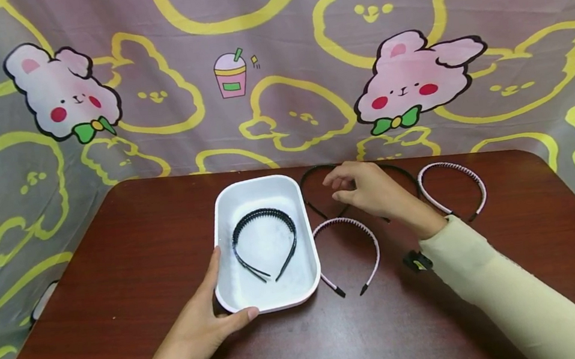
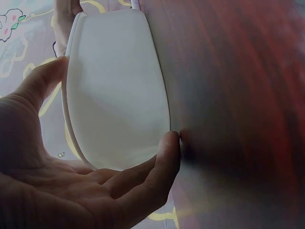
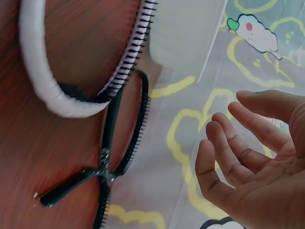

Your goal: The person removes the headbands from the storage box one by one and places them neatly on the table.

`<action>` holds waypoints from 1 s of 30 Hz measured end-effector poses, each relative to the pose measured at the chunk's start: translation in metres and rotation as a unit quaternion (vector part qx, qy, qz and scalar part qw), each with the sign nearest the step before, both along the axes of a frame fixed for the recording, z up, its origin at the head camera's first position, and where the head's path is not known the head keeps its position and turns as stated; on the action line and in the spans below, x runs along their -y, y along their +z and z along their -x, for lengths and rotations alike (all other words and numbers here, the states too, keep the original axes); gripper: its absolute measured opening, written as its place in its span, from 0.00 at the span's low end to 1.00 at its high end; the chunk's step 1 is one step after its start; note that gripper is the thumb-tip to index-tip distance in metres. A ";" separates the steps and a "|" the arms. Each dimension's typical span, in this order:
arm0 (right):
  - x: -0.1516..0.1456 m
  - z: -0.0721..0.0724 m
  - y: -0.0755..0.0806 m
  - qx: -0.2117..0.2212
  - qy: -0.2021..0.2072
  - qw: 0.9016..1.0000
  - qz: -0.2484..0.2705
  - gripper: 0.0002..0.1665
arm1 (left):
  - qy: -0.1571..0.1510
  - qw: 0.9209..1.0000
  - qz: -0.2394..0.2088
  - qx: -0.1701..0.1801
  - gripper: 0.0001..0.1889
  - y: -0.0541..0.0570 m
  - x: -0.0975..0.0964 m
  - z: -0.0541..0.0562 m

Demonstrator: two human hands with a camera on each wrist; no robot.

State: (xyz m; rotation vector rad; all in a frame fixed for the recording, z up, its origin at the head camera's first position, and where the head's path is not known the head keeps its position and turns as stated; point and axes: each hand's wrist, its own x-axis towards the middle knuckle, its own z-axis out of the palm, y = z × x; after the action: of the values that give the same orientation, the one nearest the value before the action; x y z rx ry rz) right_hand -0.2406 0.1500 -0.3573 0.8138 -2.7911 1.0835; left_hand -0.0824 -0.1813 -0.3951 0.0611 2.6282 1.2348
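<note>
My left hand (image 1: pixel 197 325) grips the left side and near corner of a white rectangular tub (image 1: pixel 270 295), thumb at the near rim. In the left wrist view its fingers curl around the outside of the tub (image 2: pixel 114 86). Black toothed headbands (image 1: pixel 261 212), overlapping one another, lie inside. Nothing is in my right hand (image 1: pixel 365 190), whose fingers are loosely bent just right of the tub. Below it are black headbands (image 1: pixel 411 178) on the table, partly hidden by the hand in the head view; the right wrist view shows the black headbands (image 3: pixel 109 167) crossing.
A pale pink headband (image 1: pixel 375 244) lies near the tub's right side, partly covered by it. Another pale pink headband (image 1: pixel 475 176) is farther right. The dark red wooden table (image 1: pixel 116 287) ends at a patterned curtain (image 1: pixel 291 39) behind.
</note>
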 end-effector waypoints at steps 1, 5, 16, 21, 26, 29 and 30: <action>0.002 -0.001 0.001 0.000 0.002 1.000 0.004 0.12 | 0.000 1.000 -0.001 0.000 0.68 0.000 0.000 0.000; 0.011 -0.002 0.004 0.000 0.004 1.000 0.010 0.13 | -0.003 1.000 0.001 0.000 0.68 0.000 0.000 0.000; 0.040 -0.006 0.008 0.003 0.022 0.999 0.048 0.15 | -0.002 1.000 0.009 0.004 0.68 0.001 0.000 0.000; 0.053 -0.007 0.009 0.011 0.026 0.998 0.054 0.17 | -0.005 1.000 0.009 -0.002 0.68 0.001 0.000 0.001; 0.064 -0.008 0.010 0.025 0.027 0.998 0.060 0.18 | -0.006 1.000 0.009 -0.002 0.68 0.001 -0.001 0.001; 0.070 -0.008 0.009 0.029 0.029 0.998 0.057 0.18 | -0.006 1.000 0.010 -0.001 0.68 0.001 0.000 0.001; 0.072 -0.008 0.008 0.029 0.030 0.998 0.056 0.19 | -0.006 1.000 0.010 0.000 0.68 0.001 0.000 0.001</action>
State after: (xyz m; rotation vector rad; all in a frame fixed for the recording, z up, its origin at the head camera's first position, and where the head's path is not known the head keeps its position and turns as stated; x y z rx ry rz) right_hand -0.2325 0.0781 -0.3492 0.8726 -2.7376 1.2808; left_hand -0.0829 -0.1810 -0.3936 0.0737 2.6363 1.2035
